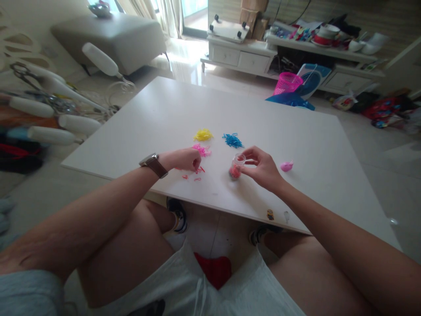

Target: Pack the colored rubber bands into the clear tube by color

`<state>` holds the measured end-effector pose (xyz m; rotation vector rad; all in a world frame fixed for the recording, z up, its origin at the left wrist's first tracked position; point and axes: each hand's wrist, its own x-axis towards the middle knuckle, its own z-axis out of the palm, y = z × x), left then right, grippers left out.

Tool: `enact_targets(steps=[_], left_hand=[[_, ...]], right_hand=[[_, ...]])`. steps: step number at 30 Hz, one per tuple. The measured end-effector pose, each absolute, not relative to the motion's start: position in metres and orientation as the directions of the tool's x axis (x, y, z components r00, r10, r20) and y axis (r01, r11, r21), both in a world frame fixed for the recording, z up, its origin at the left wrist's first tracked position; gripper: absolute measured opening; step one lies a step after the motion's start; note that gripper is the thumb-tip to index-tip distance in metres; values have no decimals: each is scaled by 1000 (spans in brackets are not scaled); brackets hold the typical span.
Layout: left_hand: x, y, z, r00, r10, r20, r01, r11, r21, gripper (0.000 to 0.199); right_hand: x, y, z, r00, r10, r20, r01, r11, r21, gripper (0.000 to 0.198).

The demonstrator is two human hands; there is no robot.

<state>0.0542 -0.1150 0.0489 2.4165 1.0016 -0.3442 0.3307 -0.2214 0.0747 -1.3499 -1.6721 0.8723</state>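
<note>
My right hand [259,169] is closed around a small clear jar [239,159], which stands slightly tilted on the white table with red pieces [234,172] inside. Over a few loose red clips or bands [197,179], my left hand [192,160] has its fingertips pinched together at the tabletop. Whatever sits between those fingertips is too small to make out. Just beyond the left hand lies a pink pile [203,150] of similar little pieces. Farther back are a yellow pile [203,134] and a blue pile [233,140].
A pink lidlike or toy-shaped object [286,166] lies right of my right hand. Near the front edge are a small yellow minion figure [270,214] and a pale keylike item [287,216]. The white table [289,127] extends beyond the piles. White padded rods [100,59] stand at its left.
</note>
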Motion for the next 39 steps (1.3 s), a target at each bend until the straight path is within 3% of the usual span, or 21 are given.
enact_targets(steps=[7, 18, 23, 27, 33, 39], left_hand=[[59, -115, 47, 730, 589, -347, 683, -607, 407, 25], [63, -115, 46, 728, 561, -393, 685, -599, 414, 14], [73, -123, 68, 786, 589, -189, 590, -622, 516, 15], [88, -139, 85, 776, 630, -34, 522, -611, 595, 14], [105, -150, 85, 792, 608, 56, 437, -629, 642, 11], [117, -155, 77, 793, 594, 136, 380, -656, 653, 13]], right_hand=[[330, -222, 76, -111, 981, 158, 426, 190, -885, 28], [331, -222, 78, -106, 976, 192, 488, 220, -845, 22], [332, -221, 79, -156, 951, 268, 648, 303, -699, 24], [329, -223, 78, -243, 941, 237, 728, 338, -597, 27], [325, -224, 74, -331, 914, 234, 768, 405, -496, 31], [322, -225, 74, -352, 909, 223, 771, 417, -481, 31]])
